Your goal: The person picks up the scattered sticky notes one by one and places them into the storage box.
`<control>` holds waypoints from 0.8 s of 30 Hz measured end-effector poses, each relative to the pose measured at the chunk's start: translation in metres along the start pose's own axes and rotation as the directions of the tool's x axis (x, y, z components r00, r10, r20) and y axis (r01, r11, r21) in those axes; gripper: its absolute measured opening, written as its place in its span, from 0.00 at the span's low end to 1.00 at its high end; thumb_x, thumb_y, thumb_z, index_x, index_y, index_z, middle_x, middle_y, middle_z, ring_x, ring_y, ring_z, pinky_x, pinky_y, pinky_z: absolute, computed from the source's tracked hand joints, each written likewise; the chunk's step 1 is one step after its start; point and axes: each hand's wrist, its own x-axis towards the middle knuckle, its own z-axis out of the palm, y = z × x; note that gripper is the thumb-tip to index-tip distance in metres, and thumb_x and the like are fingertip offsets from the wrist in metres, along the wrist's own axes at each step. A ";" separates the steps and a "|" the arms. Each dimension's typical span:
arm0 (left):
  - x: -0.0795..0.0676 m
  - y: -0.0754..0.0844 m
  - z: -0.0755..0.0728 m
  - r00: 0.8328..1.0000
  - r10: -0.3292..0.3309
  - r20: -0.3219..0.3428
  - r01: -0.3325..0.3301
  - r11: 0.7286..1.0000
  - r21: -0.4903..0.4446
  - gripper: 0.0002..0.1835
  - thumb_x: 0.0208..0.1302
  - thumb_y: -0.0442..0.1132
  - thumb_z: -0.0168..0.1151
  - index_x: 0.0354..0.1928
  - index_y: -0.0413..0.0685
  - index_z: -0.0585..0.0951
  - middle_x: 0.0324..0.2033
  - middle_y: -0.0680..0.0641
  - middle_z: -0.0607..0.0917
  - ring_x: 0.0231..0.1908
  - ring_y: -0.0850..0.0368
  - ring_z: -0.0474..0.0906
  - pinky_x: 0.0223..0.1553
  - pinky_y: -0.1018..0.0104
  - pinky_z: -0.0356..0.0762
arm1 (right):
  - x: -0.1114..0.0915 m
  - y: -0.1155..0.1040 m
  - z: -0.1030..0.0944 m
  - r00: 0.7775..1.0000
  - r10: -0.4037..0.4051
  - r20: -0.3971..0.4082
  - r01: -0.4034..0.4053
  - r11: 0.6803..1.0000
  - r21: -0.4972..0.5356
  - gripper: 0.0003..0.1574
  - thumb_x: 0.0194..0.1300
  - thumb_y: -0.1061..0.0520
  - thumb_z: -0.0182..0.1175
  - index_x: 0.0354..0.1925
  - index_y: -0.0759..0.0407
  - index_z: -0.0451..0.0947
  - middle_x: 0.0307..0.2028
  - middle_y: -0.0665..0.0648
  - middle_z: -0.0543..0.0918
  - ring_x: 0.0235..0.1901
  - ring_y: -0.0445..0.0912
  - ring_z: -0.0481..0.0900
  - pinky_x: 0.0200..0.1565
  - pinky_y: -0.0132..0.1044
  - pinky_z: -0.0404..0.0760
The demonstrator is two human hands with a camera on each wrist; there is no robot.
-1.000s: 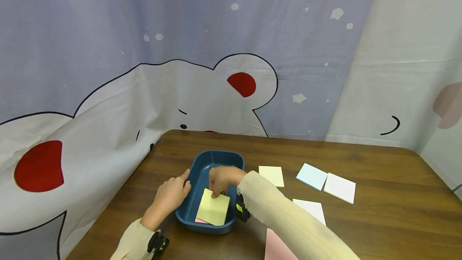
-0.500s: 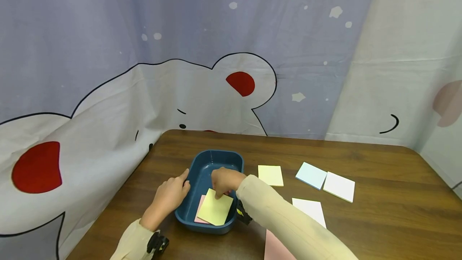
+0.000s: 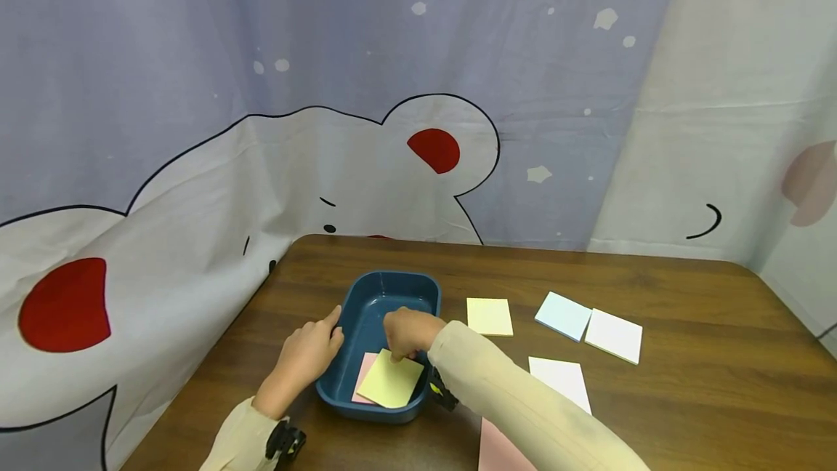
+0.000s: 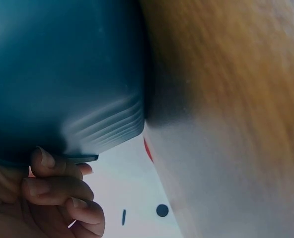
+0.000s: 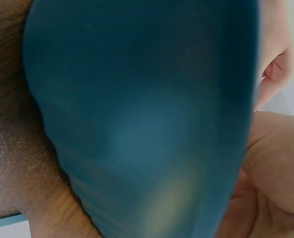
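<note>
A blue plastic basin [image 3: 336, 380] stands on the wooden table. My left hand [image 3: 307, 351] holds its left rim; the left wrist view has the curled fingers [image 4: 62, 191] against the rim from outside. Inside the basin my right hand [image 3: 408, 333] reaches down and pinches the far edge of a yellow sticky-note pad [image 3: 390, 385]. That pad lies askew over a pink sticky-note pad [image 3: 362, 387], of which only the left part shows. In the right wrist view the basin's side wall [image 5: 137, 99] hides most of the right hand.
To the right of the basin lie a pale yellow pad [image 3: 490, 317], a light blue pad [image 3: 563, 315], a white pad [image 3: 615, 336] and another white pad [image 3: 559, 378]. A pink sheet or pad [image 3: 500, 449] sits partly beneath the right sleeve. A printed curtain [image 3: 327, 166] hangs behind the table.
The yellow pad has come down flatter and shifted slightly right in the basin, uncovering more of the pink pad. My right hand went a little right with it. The left hand stays put.
</note>
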 end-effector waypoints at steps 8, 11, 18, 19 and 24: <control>-0.001 0.001 -0.001 1.000 -0.010 0.007 0.010 1.000 -0.008 0.28 0.69 0.41 0.52 0.68 0.39 0.67 0.10 0.51 0.66 0.11 0.58 0.60 0.15 0.67 0.58 | 0.000 0.003 0.000 1.000 0.010 -0.017 -0.010 1.000 -0.010 0.13 0.58 0.61 0.67 0.19 0.58 0.77 0.15 0.52 0.74 0.14 0.41 0.69 0.17 0.27 0.64; 0.000 0.002 0.000 1.000 -0.011 0.012 0.012 1.000 -0.012 0.28 0.69 0.41 0.51 0.69 0.39 0.66 0.10 0.50 0.66 0.11 0.58 0.60 0.16 0.67 0.58 | 0.000 0.006 -0.001 0.999 -0.001 -0.032 0.001 1.000 -0.007 0.12 0.57 0.61 0.67 0.19 0.59 0.79 0.16 0.52 0.76 0.14 0.41 0.70 0.18 0.27 0.65; 0.000 0.001 0.000 1.000 -0.011 0.012 0.011 1.000 -0.015 0.28 0.69 0.41 0.51 0.69 0.39 0.66 0.09 0.51 0.66 0.10 0.58 0.59 0.15 0.67 0.57 | -0.005 0.013 -0.005 0.996 -0.060 -0.069 0.064 0.996 0.058 0.11 0.58 0.61 0.67 0.20 0.62 0.83 0.14 0.52 0.75 0.14 0.40 0.69 0.18 0.28 0.66; 0.000 0.001 0.000 1.000 -0.010 0.011 0.011 1.000 -0.015 0.28 0.69 0.41 0.51 0.69 0.39 0.66 0.09 0.51 0.66 0.10 0.58 0.59 0.15 0.67 0.57 | -0.006 0.014 -0.006 0.995 -0.072 -0.072 0.077 0.994 0.073 0.10 0.58 0.61 0.66 0.21 0.63 0.83 0.14 0.53 0.76 0.14 0.40 0.69 0.19 0.28 0.66; -0.001 0.001 -0.001 1.000 -0.009 0.008 0.009 1.000 -0.015 0.28 0.69 0.41 0.51 0.68 0.39 0.66 0.10 0.50 0.66 0.11 0.58 0.59 0.15 0.67 0.57 | -0.011 0.017 -0.010 0.988 -0.118 -0.096 0.132 0.979 0.155 0.05 0.59 0.62 0.66 0.28 0.62 0.86 0.22 0.57 0.83 0.18 0.43 0.76 0.24 0.29 0.75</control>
